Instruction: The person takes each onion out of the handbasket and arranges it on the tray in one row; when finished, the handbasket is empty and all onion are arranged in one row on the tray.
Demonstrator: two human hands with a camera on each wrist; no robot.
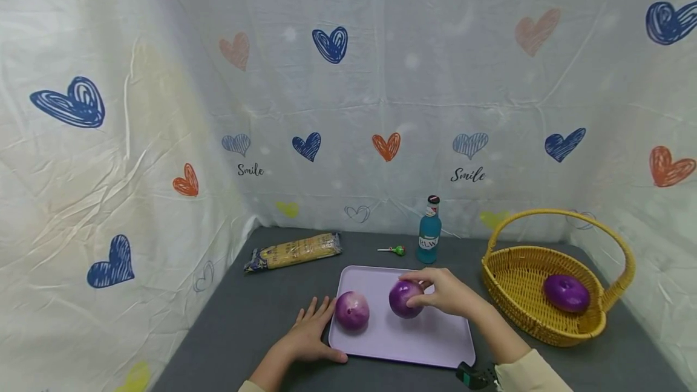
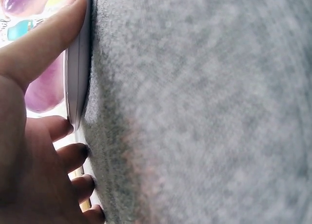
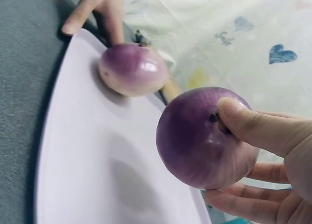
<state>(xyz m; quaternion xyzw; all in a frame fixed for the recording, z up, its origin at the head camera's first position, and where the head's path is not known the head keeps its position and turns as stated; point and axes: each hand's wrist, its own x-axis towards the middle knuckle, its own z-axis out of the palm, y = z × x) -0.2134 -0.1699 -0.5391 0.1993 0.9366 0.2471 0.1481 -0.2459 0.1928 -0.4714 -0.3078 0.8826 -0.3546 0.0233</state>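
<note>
My right hand (image 1: 443,292) pinches a dark purple onion (image 1: 404,299) between thumb and fingers. In the right wrist view that onion (image 3: 200,141) hangs above the lilac tray (image 1: 405,349), which carries a shadow. A paler purple-and-white onion (image 1: 352,311) sits at the tray's left end. My left hand (image 1: 310,333) lies at the tray's left edge, fingers spread. In the left wrist view its thumb (image 2: 53,34) rests against the tray's rim (image 2: 78,83), and the fingertips touch the grey tabletop (image 2: 204,112).
Right of the tray stands a yellow wicker basket (image 1: 503,301) with a tall handle, holding a glossy purple onion-like item (image 1: 566,293). Behind the tray are a blue bottle (image 1: 429,235), a green lollipop (image 1: 400,250) and a yellow packet (image 1: 294,252). Heart-printed cloth (image 1: 381,198) walls the back and sides.
</note>
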